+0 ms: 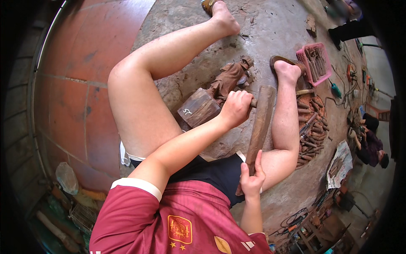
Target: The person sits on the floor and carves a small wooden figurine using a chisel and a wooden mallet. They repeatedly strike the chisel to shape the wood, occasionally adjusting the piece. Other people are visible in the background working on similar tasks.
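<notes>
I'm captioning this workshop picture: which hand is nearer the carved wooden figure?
Left. In the view, the left hand is just below the carved wooden figure; the right hand is farther off, near the lower end of a long wooden bar.

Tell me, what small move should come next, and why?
Probably a light tap of the wooden bar on the tool handle: the left hand grips that handle beside the carved figure, and the right hand holds the bar, its upper part near the handle.
</notes>
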Motion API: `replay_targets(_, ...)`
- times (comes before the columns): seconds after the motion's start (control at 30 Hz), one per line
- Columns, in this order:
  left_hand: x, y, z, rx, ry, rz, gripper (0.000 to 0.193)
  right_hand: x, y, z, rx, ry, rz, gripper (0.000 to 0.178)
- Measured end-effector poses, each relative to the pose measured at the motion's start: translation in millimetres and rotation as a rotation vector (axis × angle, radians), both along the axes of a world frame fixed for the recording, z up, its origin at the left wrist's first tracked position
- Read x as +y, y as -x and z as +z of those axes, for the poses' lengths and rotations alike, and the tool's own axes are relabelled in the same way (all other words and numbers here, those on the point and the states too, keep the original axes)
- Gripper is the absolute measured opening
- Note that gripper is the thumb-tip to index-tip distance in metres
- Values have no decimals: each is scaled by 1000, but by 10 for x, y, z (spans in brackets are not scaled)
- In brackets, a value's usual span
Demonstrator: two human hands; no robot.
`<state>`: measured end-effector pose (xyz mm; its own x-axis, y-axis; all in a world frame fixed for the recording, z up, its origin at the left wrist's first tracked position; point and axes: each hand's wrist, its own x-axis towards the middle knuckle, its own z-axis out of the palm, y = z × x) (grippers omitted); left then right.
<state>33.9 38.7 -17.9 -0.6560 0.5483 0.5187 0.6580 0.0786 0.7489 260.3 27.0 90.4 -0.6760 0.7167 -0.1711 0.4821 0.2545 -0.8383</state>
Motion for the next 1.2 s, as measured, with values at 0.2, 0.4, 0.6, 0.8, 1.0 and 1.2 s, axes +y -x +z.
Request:
replay_targets(0.2, 32, 21, 39, -15, -2, 3, 27, -69, -89, -81, 30, -77, -16, 67)
replay_targets(0.4, 34, 53, 46, -55, 27, 1, 27, -78, 43, 58, 223, 185, -192, 72)
replay_targets(0.6, 63, 77, 17, -51, 55, 35, 29, 7, 47, 90, 18, 201, -106, 65)
replay_targets(0.8, 107, 35, 39, -75, 108, 54, 28, 39, 102, 43, 7, -80, 11, 63)
replay_targets(1.0, 100, 13, 27, -59, 82, 29, 29, 21, 15, -47, 132, 50, -122, 63)
replay_targets(1.2, 94, 41, 6, -61, 190, -40, 29, 161, 117, 117, 106, 237, -196, 66)
